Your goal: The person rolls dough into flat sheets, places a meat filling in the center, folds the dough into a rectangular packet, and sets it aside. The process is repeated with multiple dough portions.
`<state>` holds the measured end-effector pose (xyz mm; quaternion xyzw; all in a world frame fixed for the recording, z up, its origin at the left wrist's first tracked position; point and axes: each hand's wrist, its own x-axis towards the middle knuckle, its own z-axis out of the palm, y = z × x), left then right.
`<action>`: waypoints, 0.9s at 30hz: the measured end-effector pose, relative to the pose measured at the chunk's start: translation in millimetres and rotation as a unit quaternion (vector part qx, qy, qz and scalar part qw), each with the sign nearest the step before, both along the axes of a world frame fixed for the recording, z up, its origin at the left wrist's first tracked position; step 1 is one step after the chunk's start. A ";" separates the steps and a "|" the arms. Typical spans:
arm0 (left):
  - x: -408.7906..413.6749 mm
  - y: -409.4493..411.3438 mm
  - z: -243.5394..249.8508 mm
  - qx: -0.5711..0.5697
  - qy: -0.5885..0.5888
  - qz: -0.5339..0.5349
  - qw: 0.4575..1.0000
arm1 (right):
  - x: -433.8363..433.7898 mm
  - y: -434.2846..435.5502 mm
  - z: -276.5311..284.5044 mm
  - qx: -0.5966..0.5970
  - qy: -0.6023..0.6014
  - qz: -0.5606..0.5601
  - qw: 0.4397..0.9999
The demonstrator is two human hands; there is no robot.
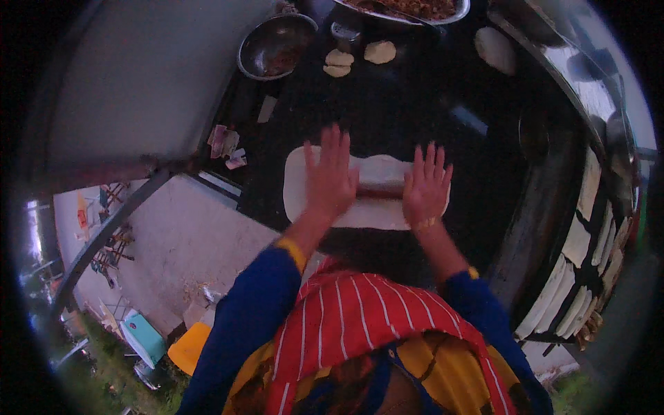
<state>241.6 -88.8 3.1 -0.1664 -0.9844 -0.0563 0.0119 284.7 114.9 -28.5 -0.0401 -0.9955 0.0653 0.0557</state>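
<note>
A wide sheet of flattened dough lies on the dark worktop in front of me. Across it runs a rolling pin, of which only the middle shows between my hands. My left hand rests palm down over the pin's left part, fingers stretched forward. Over the right part my right hand lies flat in the same way. Both hands are slightly blurred. Farther forward on the worktop are a round dough piece and a pair of small dough pieces touching each other.
A metal bowl stands at the far left, and a tray of chopped filling at the far edge. A flat dough piece lies far right. Folded paper pieces are at the left edge. Long flat breads line the right side.
</note>
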 end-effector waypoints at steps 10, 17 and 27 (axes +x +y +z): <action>-42.8 8.7 7.9 0.003 -0.017 -0.007 1.000 | -44.3 3.1 1.3 0.006 -0.033 -0.018 0.999; -84.5 20.0 5.1 0.027 0.115 0.017 0.993 | -78.4 4.6 15.2 -0.029 0.048 -0.017 0.998; 80.8 -18.9 -4.7 0.087 -0.081 -0.082 0.989 | 84.0 6.9 0.9 -0.176 0.022 0.086 0.980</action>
